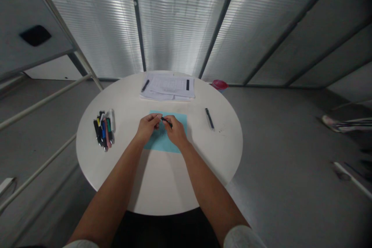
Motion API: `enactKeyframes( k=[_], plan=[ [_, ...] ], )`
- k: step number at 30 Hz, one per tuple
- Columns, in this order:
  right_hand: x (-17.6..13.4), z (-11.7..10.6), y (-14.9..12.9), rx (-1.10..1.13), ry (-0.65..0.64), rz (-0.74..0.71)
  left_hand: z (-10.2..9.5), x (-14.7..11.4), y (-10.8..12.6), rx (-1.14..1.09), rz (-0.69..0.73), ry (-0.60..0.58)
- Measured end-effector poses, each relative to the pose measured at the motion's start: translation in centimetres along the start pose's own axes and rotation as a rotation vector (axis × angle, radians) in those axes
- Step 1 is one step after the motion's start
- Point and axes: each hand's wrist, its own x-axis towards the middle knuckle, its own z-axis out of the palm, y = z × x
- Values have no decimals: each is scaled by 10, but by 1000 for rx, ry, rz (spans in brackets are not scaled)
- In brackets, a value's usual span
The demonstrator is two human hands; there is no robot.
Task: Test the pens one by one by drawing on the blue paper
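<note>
Over the light-blue sheet [164, 142], the right hand [176, 131] pinches a black pen [167, 121] — the left hand [147, 126] pinching its other end. Left of the sheet — a cluster of pens [104, 128]; right of it, another dark pen [209, 119]; beyond it, printed papers [170, 84] on the white counter [165, 190].

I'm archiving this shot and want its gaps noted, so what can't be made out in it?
All in the head view:
- Black piece: partly covered by fingers of the right hand; too small to identify.
- Blue sheet: partly hidden beneath the left hand and right hand.
- Papers: print too small to read.
- Piled pens: lower ones hidden by upper ones.
- Leg: blurred, cut off by the right edge.
</note>
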Motion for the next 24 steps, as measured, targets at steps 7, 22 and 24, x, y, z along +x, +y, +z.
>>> enactKeyframes(
  k=[7, 22, 24],
  plan=[
    [0, 4, 5, -86, 93, -95, -3, 3, -3, -39, -5, 7],
    [-2, 5, 1, -212, -28, -2, -2, 5, -4, -126, -46, 83],
    [-1, 6, 3, -190, -14, -4, -3, 6, -5, -130, -42, 88]
  ],
)
